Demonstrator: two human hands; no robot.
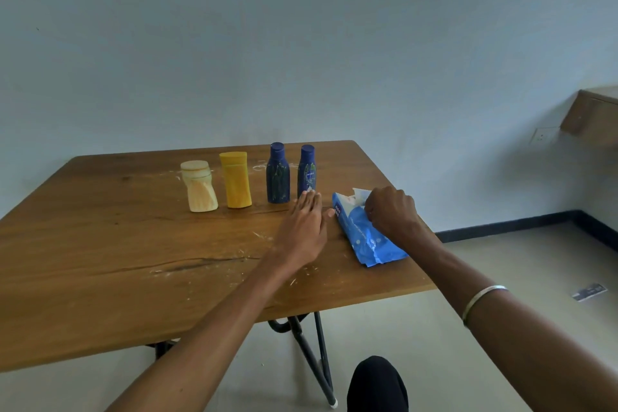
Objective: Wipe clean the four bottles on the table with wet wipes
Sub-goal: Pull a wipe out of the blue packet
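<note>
Head view shows you at the start: your right hand (389, 211) pinches a wipe (360, 195) from the blue pack (366, 239) beside four standing bottles (278, 174), left hand (306, 224) flat-fingered alongside; next, pull it free.

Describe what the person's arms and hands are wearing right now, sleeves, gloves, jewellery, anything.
Both forearms are bare, with no sleeves in view and no gloves. The left hand shows no rings or bands. The right hand has a thin silver bangle on its forearm. No watch is visible.
</note>
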